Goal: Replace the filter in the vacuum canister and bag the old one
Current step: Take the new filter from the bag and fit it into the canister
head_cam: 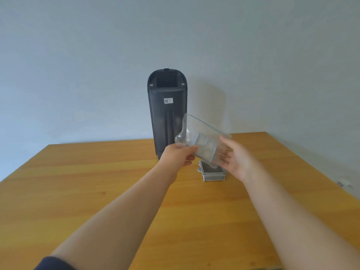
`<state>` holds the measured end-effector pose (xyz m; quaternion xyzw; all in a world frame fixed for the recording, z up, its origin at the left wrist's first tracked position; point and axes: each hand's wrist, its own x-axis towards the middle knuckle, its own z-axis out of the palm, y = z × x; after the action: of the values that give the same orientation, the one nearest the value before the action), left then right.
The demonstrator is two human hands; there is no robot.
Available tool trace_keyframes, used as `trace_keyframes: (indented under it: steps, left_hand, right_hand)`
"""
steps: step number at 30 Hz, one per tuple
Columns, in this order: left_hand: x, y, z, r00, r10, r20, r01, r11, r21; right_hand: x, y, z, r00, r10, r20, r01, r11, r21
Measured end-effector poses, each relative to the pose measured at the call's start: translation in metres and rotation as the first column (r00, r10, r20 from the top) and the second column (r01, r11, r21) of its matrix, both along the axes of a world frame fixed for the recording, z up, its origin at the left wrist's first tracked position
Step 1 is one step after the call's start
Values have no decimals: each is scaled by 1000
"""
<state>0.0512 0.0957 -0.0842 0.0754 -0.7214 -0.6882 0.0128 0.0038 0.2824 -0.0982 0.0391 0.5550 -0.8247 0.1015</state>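
I see the left hand [178,155] pinching the clear bag [202,140], a filter [204,148] apparently inside; right hand [234,159] open beside it. Second filter [212,172] on table below the hands. Canister [167,112] behind, top open: I judge refit pending.

A wooden table [78,191] spreads below and all around the grip; a plain pale wall [78,55] rises beyond it; a small blurred object [344,184] lies far right of it.
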Motion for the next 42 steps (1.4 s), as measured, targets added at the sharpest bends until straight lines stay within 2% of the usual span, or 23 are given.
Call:
trace_keyframes:
  steps: [4,7,13,17,24,29,31,34,36,39,42]
  left_hand:
    - [6,-16,5,998,-49,46,48,999,24]
    - [8,-29,6,996,-50,73,45,997,67]
    - [11,-49,-1,995,-19,102,6,993,118]
    - [10,-58,-7,993,21,120,-36,991,125]
    - [9,-71,-25,970,113,217,-128,990,58]
    - [9,-74,-29,964,122,238,-112,992,-54]
    - [7,-74,-27,961,158,228,-137,985,-106]
    - [4,-73,-21,963,237,126,-210,958,-197]
    - [3,-69,-14,979,192,65,-178,968,-179]
    - [4,-61,0,998,53,41,-47,989,-141]
    - [3,-57,6,999,26,33,-21,992,-123]
  right_hand:
    - [-4,-1,9,994,-107,-24,109,990,88]
    - [-5,-4,16,995,-99,-28,103,975,197]
    - [7,-15,17,985,170,-36,-142,907,395]
    - [12,-23,13,960,279,-28,-236,859,454]
    - [15,-36,16,930,361,-69,-295,846,444]
    - [21,-50,17,917,390,-88,-312,836,451]
    - [23,-55,19,914,393,-98,-310,833,458]
    - [25,-61,23,907,404,-116,-306,824,477]
    - [26,-65,25,903,409,-128,-303,820,485]
    - [27,-71,28,899,413,-148,-291,814,503]
    - [26,-75,30,900,404,-162,-263,802,537]
